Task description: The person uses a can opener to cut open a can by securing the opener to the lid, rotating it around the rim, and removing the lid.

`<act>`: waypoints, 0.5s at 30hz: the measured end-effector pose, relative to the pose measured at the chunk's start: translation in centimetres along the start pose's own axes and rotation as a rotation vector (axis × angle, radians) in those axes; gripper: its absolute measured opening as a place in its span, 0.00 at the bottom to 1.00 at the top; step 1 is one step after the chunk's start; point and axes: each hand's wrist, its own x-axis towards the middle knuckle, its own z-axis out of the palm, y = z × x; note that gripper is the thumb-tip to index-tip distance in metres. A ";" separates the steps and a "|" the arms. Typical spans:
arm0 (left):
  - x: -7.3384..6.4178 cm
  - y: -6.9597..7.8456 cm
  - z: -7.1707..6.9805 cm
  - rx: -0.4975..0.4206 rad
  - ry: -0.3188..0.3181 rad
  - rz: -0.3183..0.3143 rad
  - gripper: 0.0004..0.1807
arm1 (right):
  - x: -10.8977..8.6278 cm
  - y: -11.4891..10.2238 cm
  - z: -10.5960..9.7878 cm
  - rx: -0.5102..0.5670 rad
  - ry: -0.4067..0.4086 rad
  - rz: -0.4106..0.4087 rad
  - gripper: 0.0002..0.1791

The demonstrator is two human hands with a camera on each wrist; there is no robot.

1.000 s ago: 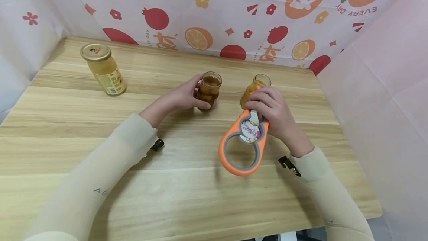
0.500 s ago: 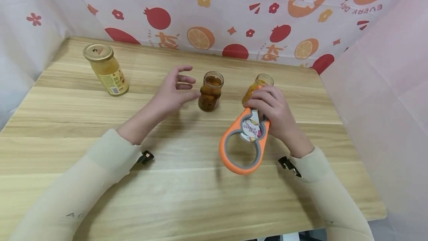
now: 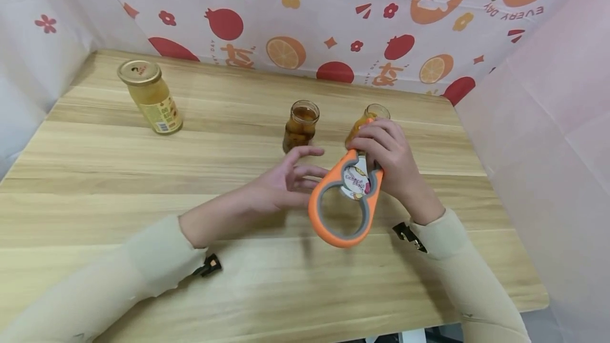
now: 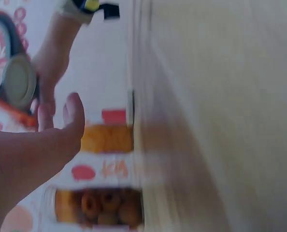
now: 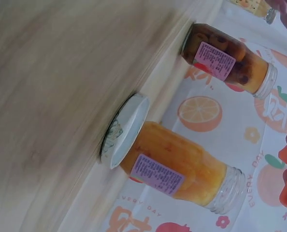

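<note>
In the head view my right hand grips an orange jar opener with grey-lined rings. A printed white disc shows in its smaller ring. My left hand holds nothing; its fingers are spread beside the large ring, and whether they touch it I cannot tell. Behind the right hand stands an open glass jar of yellow-orange fruit, partly hidden. The right wrist view shows a white lid on the table beside that jar. Left of it stands an open jar with brown contents.
A tall jar with a gold lid and pale yellow contents stands at the back left of the wooden table. A fruit-printed curtain hangs along the back edge, with pale sheets at both sides.
My left hand has let go of the brown jar, drawn back from it, then moved forward-right toward the opener's large ring. The right hand keeps its grip on the opener, nearly still.
</note>
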 end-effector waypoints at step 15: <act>2.3 -0.6 4.0 -0.315 0.035 -0.082 0.47 | 0.5 -0.5 0.3 0.004 0.042 0.013 0.23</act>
